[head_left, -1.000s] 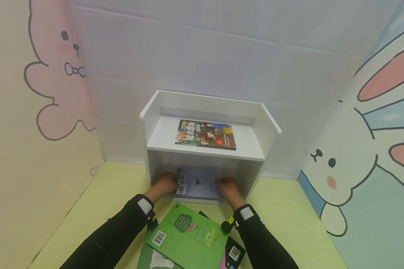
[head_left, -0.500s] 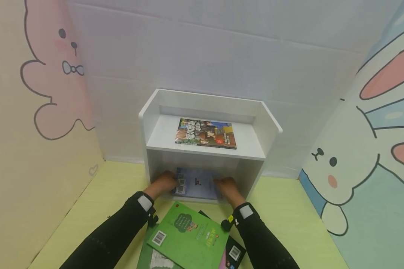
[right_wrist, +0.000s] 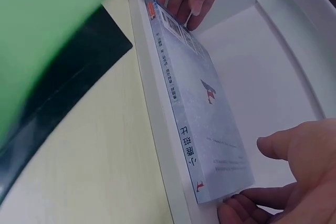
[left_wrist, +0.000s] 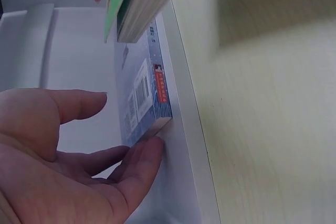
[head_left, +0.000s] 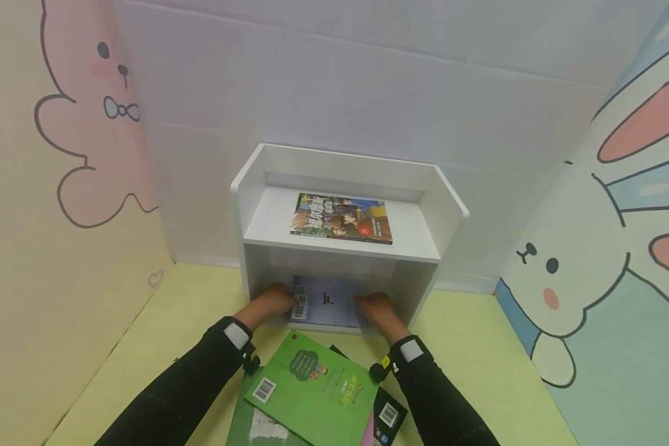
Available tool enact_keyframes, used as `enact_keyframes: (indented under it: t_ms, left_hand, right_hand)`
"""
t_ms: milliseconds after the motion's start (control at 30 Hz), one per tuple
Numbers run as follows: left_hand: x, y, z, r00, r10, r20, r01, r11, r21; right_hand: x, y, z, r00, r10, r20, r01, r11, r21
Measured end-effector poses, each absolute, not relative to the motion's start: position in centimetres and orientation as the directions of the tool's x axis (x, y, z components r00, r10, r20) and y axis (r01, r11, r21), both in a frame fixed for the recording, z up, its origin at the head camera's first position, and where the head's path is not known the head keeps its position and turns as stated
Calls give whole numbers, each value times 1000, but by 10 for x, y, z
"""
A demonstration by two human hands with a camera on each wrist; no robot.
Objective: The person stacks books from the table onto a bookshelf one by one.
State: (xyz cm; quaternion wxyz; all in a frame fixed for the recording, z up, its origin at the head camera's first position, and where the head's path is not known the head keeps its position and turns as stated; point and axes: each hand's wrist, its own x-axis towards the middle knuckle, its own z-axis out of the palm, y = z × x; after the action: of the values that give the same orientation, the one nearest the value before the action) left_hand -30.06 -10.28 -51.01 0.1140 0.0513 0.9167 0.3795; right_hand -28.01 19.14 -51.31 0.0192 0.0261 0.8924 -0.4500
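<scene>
Left wrist view has the left hand (left_wrist: pixel 79 169) half open, fingertips against one short end of the blue book (left_wrist: pixel 139 90), thumb off it, nothing pinched. Right hand (right_wrist: pixel 307 174) matches at the opposite end: fingers loosely bent, thumb clear. Blue book lies flat on the lower level of the white shelf (head_left: pixel 441 214), spine outward, just behind the front edge. Step looks like squaring it up: best to push both ends evenly, keep spine parallel to that edge, not lift a corner. Sleeves could snag the green book (head_left: pixel 314 393), which overlaps a black book (head_left: pixel 389 415) in front. Comic (head_left: pixel 340 217) on upper level. Versus half a second ago: scene sits slightly higher in head view; book and hands look unmoved against the shelf.
</scene>
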Motion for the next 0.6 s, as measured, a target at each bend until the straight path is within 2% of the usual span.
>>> enact_keyframes:
  t_ms: [133, 267, 433, 600]
  left_hand:
    - [-295, -109, -517, -969, 208, -134, 50, 695, 717]
    - [-276, -118, -517, -965, 246, -94, 106, 690, 716]
    - [-233, -132, -513, -954, 298, -43, 183, 689, 701]
    - [-183, -147, -505, -974, 224, 36, 195, 748, 635]
  right_hand:
    - [-267, 197, -513, -1000, 1, -27, 22, 616, -787]
    - [-249, 206, -516, -999, -42, -7, -21, 630, -776]
    - [-219, 219, -511, -996, -80, 36, -79, 633, -770]
    - [-178, 232, -506, -999, -28, 45, -52, 674, -736]
